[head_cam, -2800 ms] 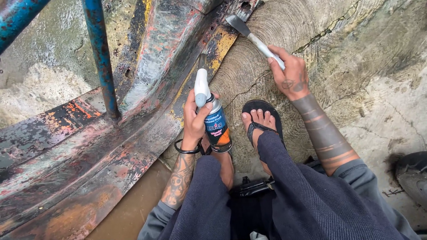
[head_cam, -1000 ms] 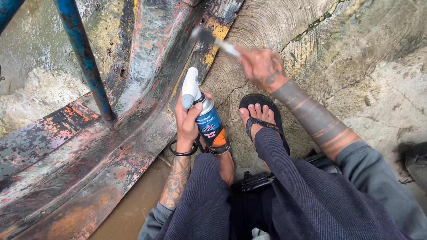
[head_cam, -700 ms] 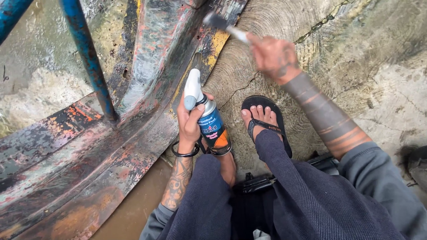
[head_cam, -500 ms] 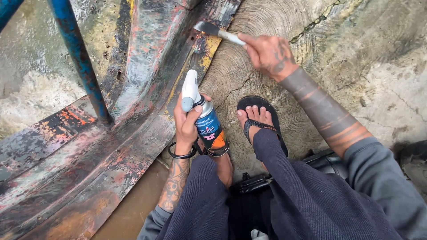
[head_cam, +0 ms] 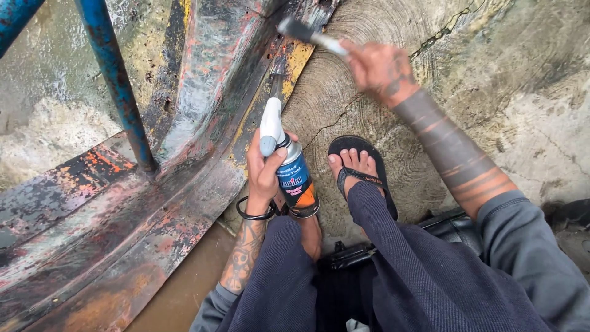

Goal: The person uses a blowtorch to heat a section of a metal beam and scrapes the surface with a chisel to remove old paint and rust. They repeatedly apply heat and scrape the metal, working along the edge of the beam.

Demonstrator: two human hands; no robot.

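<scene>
From the head view, looking down past my knees, my left hand (head_cam: 265, 175) is wrapped round a spray can (head_cam: 294, 178) with a blue and orange label, held upright just above my left knee. My grip there is pressed together about the can's upper body, thumb up by the shoulder. Its white nozzle cap (head_cam: 270, 126) points up toward the rusty painted metal panel (head_cam: 203, 123) that slopes away to my left. The can looks light and rigid, its smooth painted wall likely slick in damp fingers, so I judge the sound hold is around the middle of the body, clear of the nozzle.

My right hand (head_cam: 381, 71) is raised and blurred over the concrete ground (head_cam: 491, 92), closed on the pale handle of a brush (head_cam: 310, 35). Its dark head lies at the upper edge of the panel, near a patch of yellow paint; the blur keeps me from telling whether it touches the metal. The brush seems light and stiff in the handle, soft only at the head, and is best held well back along the handle.

A blue pipe (head_cam: 117, 86) stands up from the panel to my left. My sandalled foot (head_cam: 356, 169) rests on the cracked concrete, just beside the can. Brown muddy water (head_cam: 184, 289) lies below the panel's lower edge.
</scene>
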